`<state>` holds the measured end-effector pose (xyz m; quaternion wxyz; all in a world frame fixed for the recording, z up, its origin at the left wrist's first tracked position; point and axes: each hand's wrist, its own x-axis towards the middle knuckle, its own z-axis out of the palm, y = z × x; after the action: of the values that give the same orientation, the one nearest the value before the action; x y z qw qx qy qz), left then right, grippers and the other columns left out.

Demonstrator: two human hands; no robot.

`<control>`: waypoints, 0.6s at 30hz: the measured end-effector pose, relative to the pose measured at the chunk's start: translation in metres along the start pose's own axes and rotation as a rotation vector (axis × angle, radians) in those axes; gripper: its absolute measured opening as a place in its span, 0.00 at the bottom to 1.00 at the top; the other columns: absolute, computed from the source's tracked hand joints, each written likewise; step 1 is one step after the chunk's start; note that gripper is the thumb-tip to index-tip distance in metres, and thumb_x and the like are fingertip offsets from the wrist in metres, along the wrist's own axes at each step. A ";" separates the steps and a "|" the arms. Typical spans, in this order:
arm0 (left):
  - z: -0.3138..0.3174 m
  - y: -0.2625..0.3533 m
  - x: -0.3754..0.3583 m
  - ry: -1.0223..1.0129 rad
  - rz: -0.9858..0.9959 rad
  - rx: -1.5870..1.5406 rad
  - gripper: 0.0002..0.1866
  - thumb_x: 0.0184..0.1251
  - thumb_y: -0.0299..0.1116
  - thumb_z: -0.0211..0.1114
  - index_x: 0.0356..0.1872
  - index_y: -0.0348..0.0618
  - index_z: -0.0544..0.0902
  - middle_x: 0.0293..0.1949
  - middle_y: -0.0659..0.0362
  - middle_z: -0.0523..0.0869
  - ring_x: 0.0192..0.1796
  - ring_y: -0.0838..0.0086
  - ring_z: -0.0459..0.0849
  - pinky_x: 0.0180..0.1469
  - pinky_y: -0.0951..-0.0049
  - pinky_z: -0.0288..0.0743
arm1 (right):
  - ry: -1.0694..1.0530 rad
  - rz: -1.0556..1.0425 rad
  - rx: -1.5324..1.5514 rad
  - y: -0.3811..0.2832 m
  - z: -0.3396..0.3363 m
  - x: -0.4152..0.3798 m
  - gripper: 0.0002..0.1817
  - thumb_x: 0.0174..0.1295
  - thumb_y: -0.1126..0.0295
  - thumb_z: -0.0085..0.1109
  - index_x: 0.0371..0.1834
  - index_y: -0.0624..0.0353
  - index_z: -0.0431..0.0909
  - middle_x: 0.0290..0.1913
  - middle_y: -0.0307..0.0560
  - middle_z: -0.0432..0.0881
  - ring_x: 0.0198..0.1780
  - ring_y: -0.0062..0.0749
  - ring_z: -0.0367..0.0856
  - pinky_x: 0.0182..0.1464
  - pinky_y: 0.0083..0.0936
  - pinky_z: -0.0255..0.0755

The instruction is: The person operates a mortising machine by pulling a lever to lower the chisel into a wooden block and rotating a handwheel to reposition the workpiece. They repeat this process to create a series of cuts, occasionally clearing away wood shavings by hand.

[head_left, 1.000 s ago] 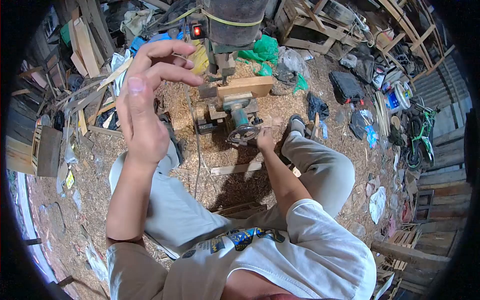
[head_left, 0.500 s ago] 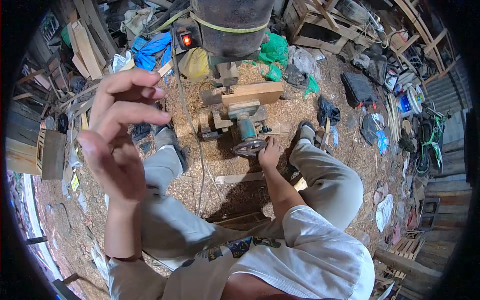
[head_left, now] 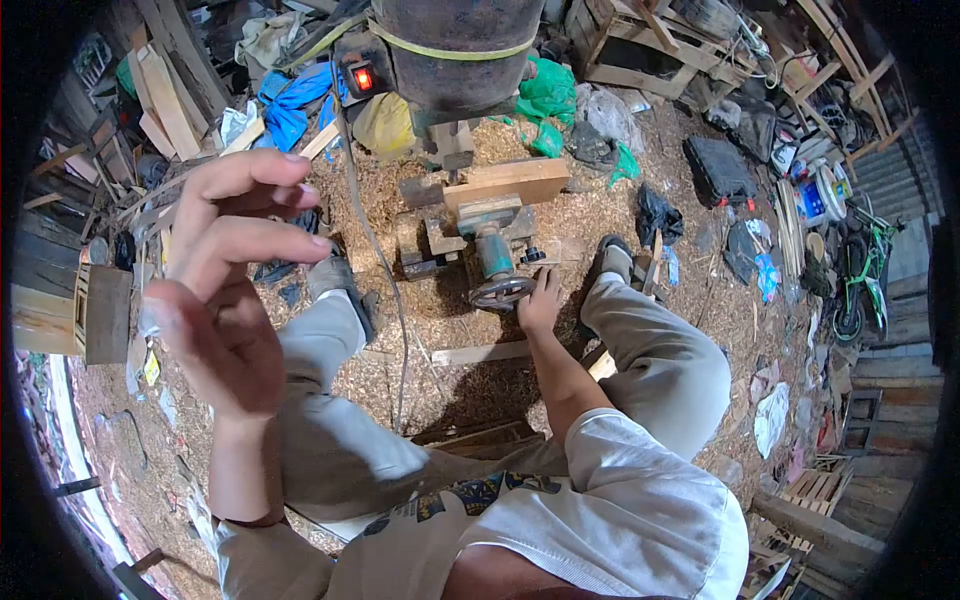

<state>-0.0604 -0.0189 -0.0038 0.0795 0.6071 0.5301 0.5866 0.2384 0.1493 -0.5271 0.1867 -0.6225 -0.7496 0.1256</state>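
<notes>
My left hand point(head_left: 235, 270) is raised close to the camera at the left, its fingers bent and apart, with nothing visible between them. My right hand point(head_left: 541, 302) is lower, its fingers at the right rim of a dark metal handwheel point(head_left: 502, 293). Behind the wheel sits a green machine vise point(head_left: 493, 250), with a small black knob point(head_left: 532, 256) beside it. A wooden block point(head_left: 510, 183) lies across the machine just beyond the vise. Above it stands a large dark cylindrical machine body point(head_left: 455, 60) with a yellow-green band, and a lit red switch point(head_left: 363, 78) at its left.
A grey cable point(head_left: 375, 235) hangs down left of the vise. Wood shavings point(head_left: 480, 370) cover the ground between my legs. Green plastic bags point(head_left: 546, 92), a black case point(head_left: 719, 170) and a small green bicycle point(head_left: 862, 270) are farther off. Planks point(head_left: 170, 100) lean at the upper left.
My left hand has shifted slightly left and down in the view. My right hand stays at the handwheel, and the black knob beside the vise shows more clearly.
</notes>
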 end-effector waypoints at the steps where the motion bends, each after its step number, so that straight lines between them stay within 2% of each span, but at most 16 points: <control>1: 0.001 0.001 0.001 -0.008 0.004 -0.003 0.54 0.86 0.72 0.22 0.35 0.36 0.90 0.60 0.45 0.84 0.58 0.59 0.84 0.66 0.57 0.76 | -0.001 0.008 0.028 -0.002 -0.003 0.001 0.35 0.81 0.55 0.50 0.84 0.65 0.63 0.83 0.72 0.63 0.86 0.66 0.58 0.86 0.58 0.50; 5: 0.009 0.007 0.004 0.014 0.054 0.102 0.52 0.87 0.71 0.25 0.34 0.36 0.91 0.58 0.45 0.86 0.58 0.59 0.83 0.65 0.57 0.74 | 0.121 0.117 0.169 -0.022 -0.035 0.019 0.32 0.85 0.53 0.43 0.80 0.65 0.68 0.78 0.72 0.69 0.81 0.68 0.64 0.82 0.59 0.56; 7: 0.015 0.017 0.007 0.018 0.075 0.133 0.51 0.88 0.68 0.27 0.34 0.34 0.92 0.58 0.45 0.87 0.59 0.58 0.82 0.64 0.57 0.74 | 0.411 0.268 0.339 -0.041 -0.067 0.051 0.28 0.86 0.56 0.42 0.78 0.65 0.71 0.70 0.72 0.76 0.73 0.69 0.70 0.76 0.60 0.60; 8: 0.017 0.021 0.009 0.023 0.082 0.148 0.51 0.88 0.67 0.28 0.34 0.33 0.92 0.58 0.45 0.87 0.60 0.57 0.82 0.64 0.57 0.74 | 0.623 0.273 0.330 -0.044 -0.067 0.079 0.26 0.86 0.58 0.43 0.74 0.66 0.74 0.63 0.71 0.79 0.65 0.71 0.73 0.70 0.61 0.63; 9: 0.019 0.022 0.011 0.031 0.093 0.163 0.51 0.88 0.67 0.28 0.33 0.33 0.92 0.58 0.44 0.86 0.60 0.57 0.83 0.64 0.57 0.75 | 0.573 0.333 0.416 -0.074 -0.115 0.099 0.24 0.86 0.61 0.46 0.73 0.66 0.75 0.64 0.69 0.80 0.66 0.65 0.75 0.71 0.56 0.66; 11: 0.023 0.024 0.014 0.045 0.137 0.161 0.51 0.87 0.67 0.30 0.33 0.33 0.93 0.58 0.44 0.86 0.61 0.56 0.82 0.64 0.56 0.76 | 0.759 0.113 0.852 -0.122 -0.175 0.159 0.22 0.87 0.60 0.47 0.70 0.66 0.77 0.65 0.61 0.83 0.68 0.52 0.79 0.73 0.46 0.68; 13: 0.029 0.024 0.015 0.075 0.176 0.108 0.47 0.86 0.64 0.34 0.33 0.33 0.93 0.59 0.43 0.85 0.61 0.54 0.82 0.64 0.55 0.75 | 0.530 -0.127 1.225 -0.175 -0.250 0.211 0.24 0.89 0.55 0.47 0.70 0.64 0.79 0.64 0.53 0.85 0.68 0.36 0.80 0.71 0.36 0.71; 16: 0.039 0.022 0.018 0.115 0.195 0.078 0.43 0.86 0.61 0.39 0.34 0.34 0.93 0.60 0.42 0.84 0.62 0.53 0.81 0.64 0.54 0.74 | 0.405 -0.471 1.328 -0.272 -0.361 0.258 0.25 0.89 0.53 0.46 0.70 0.63 0.80 0.66 0.51 0.86 0.66 0.35 0.83 0.70 0.34 0.74; 17: 0.042 0.023 0.019 0.092 0.188 0.136 0.49 0.87 0.64 0.32 0.31 0.33 0.92 0.60 0.46 0.81 0.63 0.55 0.79 0.68 0.56 0.71 | 0.374 -0.546 1.393 -0.299 -0.387 0.281 0.27 0.88 0.51 0.46 0.70 0.62 0.80 0.67 0.51 0.86 0.66 0.35 0.84 0.70 0.34 0.74; 18: 0.044 0.021 0.019 0.088 0.212 0.132 0.47 0.87 0.62 0.34 0.31 0.34 0.93 0.61 0.45 0.81 0.63 0.55 0.79 0.67 0.56 0.71 | 0.365 -0.575 1.449 -0.328 -0.412 0.299 0.28 0.87 0.48 0.47 0.69 0.61 0.80 0.66 0.49 0.87 0.64 0.33 0.84 0.68 0.32 0.74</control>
<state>-0.0184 0.0098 0.0100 -0.0462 0.6373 0.5034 0.5817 0.0812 0.3609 0.0179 0.6892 -0.1394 -0.5704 0.4244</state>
